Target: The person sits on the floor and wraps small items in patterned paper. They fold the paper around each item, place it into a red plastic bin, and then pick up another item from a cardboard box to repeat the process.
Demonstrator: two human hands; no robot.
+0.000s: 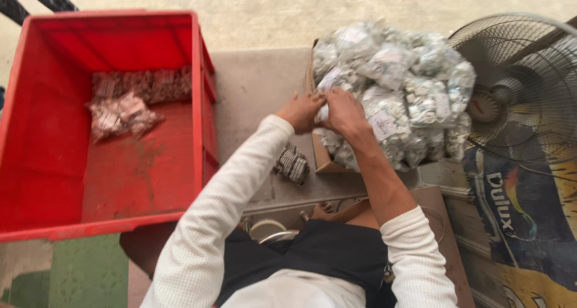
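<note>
Head view: left hand (300,111), right hand (344,112) grip bag (324,112) at pile (409,97) edge.

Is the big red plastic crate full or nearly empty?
Nearly empty: the red plastic crate holds only a few clear bags, its floor mostly bare.

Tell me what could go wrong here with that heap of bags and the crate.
The clear bags are heaped well above their cardboard box, so as both hands, left and right, grip one at the heap's near edge, neighbours might slide off. One small bag already lies loose on the floor. The fan stands right against the heap, so a falling bag could knock its grille.
</note>
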